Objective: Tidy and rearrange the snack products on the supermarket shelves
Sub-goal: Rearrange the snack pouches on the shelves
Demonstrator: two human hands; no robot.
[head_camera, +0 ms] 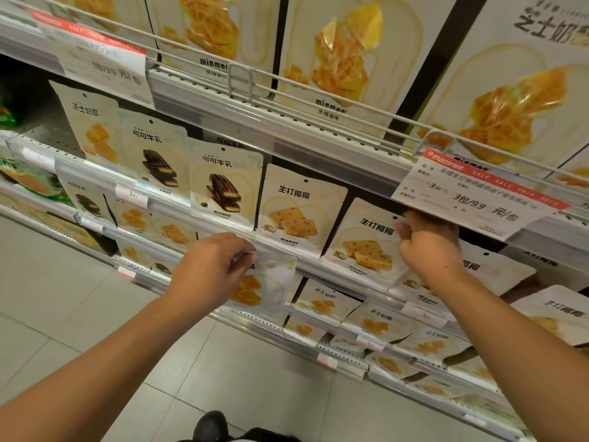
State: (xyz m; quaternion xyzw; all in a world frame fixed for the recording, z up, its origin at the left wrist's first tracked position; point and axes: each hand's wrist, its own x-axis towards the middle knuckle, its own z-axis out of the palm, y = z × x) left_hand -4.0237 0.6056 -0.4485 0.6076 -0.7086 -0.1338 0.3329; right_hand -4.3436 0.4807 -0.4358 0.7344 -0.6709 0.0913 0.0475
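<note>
Even, bright overhead store light, slightly warm, falls across the whole view. Shadow is deep only in the recess under the upper shelf [287,145], behind the hanging snack pouches [226,189]. Glare streaks the clear price rail [204,215] and washes out the pouch in the left hand [210,266] – its print is pale and hazy. The wide lens bows the shelf lines and stretches the corners. The left price tag [105,71] is smeared and unreadable; the sale tag [478,193] on the right is sharper. Lower shelves go soft.

Right hand [428,247] fingers [402,232] partly behind coconut packet [366,240].
</note>
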